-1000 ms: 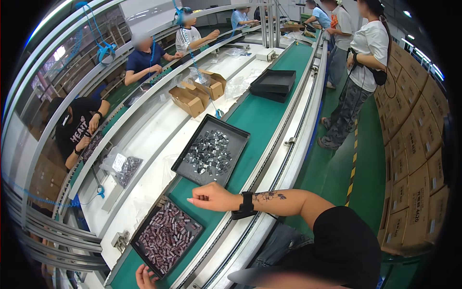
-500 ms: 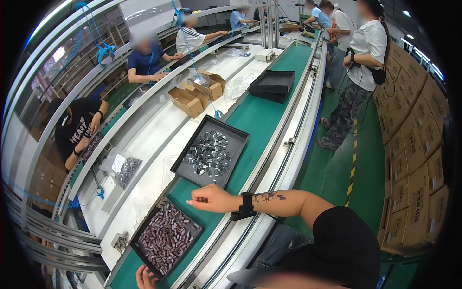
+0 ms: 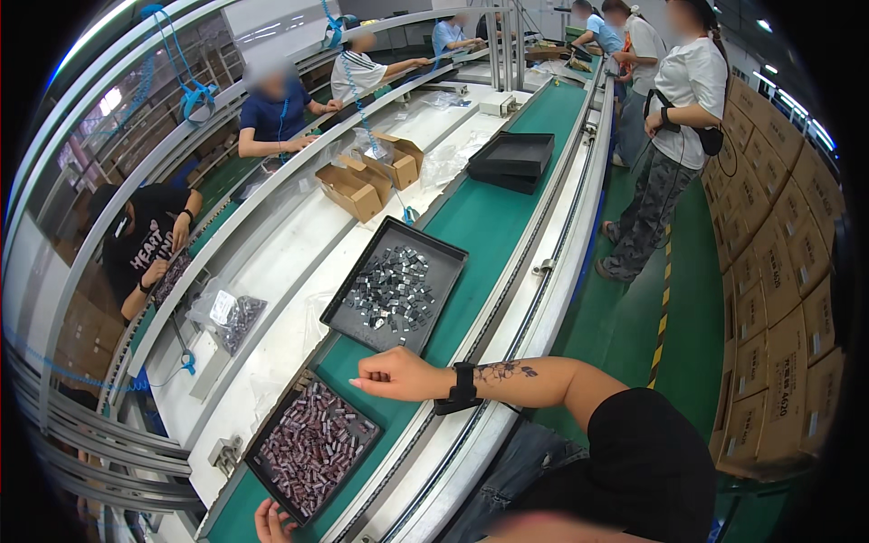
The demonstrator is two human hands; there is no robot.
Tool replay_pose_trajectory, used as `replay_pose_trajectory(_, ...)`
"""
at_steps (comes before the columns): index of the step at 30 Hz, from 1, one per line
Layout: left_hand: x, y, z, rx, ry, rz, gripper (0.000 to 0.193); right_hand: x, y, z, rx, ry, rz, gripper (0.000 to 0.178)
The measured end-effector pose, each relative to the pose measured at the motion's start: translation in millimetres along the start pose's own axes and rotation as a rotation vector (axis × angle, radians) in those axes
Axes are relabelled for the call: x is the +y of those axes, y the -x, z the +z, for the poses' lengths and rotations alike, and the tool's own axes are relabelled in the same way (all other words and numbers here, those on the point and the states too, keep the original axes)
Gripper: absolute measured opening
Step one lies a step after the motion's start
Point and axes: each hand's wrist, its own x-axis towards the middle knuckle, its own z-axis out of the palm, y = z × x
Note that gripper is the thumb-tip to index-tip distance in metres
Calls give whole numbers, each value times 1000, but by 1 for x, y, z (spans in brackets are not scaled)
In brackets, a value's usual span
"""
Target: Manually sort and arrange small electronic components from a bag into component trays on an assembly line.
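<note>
My right hand (image 3: 394, 374) hovers over the green belt between two black trays, its fingers curled closed. Whatever it might hold is hidden inside the fingers. A dark band sits on that wrist. At the bottom edge, my left hand (image 3: 273, 522) is partly in view, fingers apart, beside the near corner of a black tray (image 3: 369, 445). Whether it touches the tray I cannot tell. Small purple-brown cylindrical parts (image 3: 312, 443) fill this tray. Just beyond my right hand lies a larger black tray (image 3: 441, 281) with small black and silver pieces (image 3: 394, 288) spread in it.
Stacked black trays (image 3: 511, 161) stand farther up the belt (image 3: 493, 217). Open cardboard boxes (image 3: 358, 192) and a clear bag of parts (image 3: 237, 317) lie on the white surface at left. Several people work around the line. Cartons (image 3: 778, 271) are piled along the right.
Both my hands and the trays stay practically in place. The standing person at the right has shifted their arms slightly.
</note>
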Motion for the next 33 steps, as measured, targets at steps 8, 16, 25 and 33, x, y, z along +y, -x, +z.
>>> replay_pose_trajectory(8, 2, 2, -1, 19, 2, -21, 33, -1, 1, 2, 3, 12, -26, 30)
replay_pose_trajectory(16, 5, 6, 3, 8, -36, -20, 34, 0, 1, 1, -27, 24, -20, 29)
replay_pose_trajectory(25, 25, 13, 20, 104, -108, 44, 27, 1, 0, 3, -18, 12, -21, 27)
replay_pose_trajectory(33, 19, 9, 15, 95, -74, 28, 26, -1, 0, 3, -26, 38, -26, 27)
